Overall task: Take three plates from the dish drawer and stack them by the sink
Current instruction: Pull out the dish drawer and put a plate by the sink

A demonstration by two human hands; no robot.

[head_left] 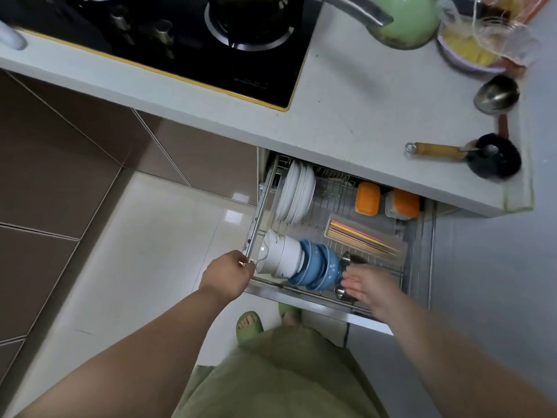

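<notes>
The dish drawer stands pulled out below the counter, a wire rack inside it. Several white plates stand on edge at its back left. My left hand is closed on the drawer's front left corner, beside the rail. My right hand hovers over the drawer's front edge with fingers spread, holding nothing, just right of the bowls. No sink is in view.
White bowls and blue bowls lie stacked on their side at the drawer's front, metal cups beside them. Chopsticks and orange-lidded boxes sit further back. On the counter above are a hob, a ladle and a small black pan.
</notes>
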